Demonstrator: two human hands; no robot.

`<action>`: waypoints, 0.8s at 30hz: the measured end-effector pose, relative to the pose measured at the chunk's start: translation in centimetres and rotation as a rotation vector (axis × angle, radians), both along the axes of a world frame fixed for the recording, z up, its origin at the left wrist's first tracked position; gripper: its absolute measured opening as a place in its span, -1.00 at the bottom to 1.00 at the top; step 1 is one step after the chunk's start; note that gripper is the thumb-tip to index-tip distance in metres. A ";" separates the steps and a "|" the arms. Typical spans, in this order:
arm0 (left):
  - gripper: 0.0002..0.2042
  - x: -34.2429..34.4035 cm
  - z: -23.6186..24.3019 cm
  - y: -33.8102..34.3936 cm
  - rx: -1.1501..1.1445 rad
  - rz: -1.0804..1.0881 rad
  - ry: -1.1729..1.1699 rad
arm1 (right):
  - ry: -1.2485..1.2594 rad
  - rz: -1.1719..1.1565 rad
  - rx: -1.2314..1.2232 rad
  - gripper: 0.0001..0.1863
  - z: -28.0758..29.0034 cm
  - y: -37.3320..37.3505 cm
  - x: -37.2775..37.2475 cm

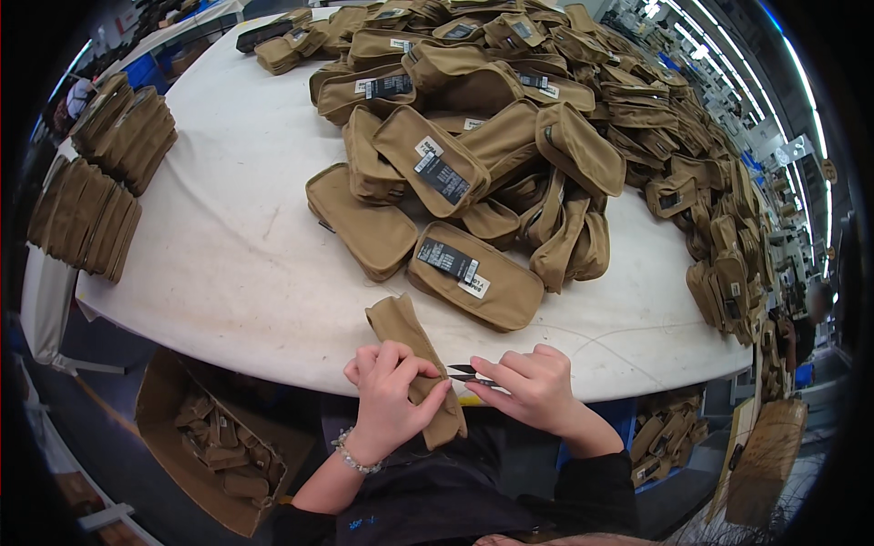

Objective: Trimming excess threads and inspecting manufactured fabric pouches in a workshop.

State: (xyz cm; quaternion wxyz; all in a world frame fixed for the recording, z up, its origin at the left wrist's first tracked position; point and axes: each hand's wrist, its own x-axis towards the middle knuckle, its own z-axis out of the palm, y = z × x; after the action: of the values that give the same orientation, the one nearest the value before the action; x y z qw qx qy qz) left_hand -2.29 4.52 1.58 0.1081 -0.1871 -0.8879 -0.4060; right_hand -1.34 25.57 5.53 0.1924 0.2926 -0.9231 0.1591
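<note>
My left hand (386, 399) is closed on a tan fabric pouch (401, 326), pinching its side near the table's front edge. The pouch stands on its narrow side, tilted, its lower end hanging past the edge toward me. In my right hand (530, 386) is a pair of dark thread snips (464, 369). Their blades point left and reach the pouch's edge beside my left fingertips. Any thread between the blades is too small to make out. Just beyond lies a finished-looking pouch (506, 305) with a black tag and a white label.
A large heap of tan pouches (473, 86) covers the far middle and right of the white table (228, 227). Neat stacks of pouches (86, 218) stand at the left. Below the table, a cardboard box (168, 455) and a blue bin (621, 420) hold more pouches.
</note>
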 end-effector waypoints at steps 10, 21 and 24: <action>-0.90 0.0 0.2 -0.3 -0.040 -0.060 -0.068 | -0.007 0.022 0.055 -0.70 0.3 -0.4 -0.2; -0.89 0.0 -0.3 -0.6 -0.018 -0.094 -0.101 | -0.028 0.095 -0.054 -0.71 -0.9 -1.0 -1.0; -0.89 0.0 -0.5 -0.5 -0.004 -0.102 -0.101 | -0.024 0.095 -0.046 -0.73 -1.1 -0.9 -0.9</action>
State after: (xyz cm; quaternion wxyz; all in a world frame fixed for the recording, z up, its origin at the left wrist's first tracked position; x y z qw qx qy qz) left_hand -2.31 4.02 1.08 0.0419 -0.2118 -0.8824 -0.4180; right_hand -2.24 24.63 4.44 0.1803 0.3295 -0.9065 0.1927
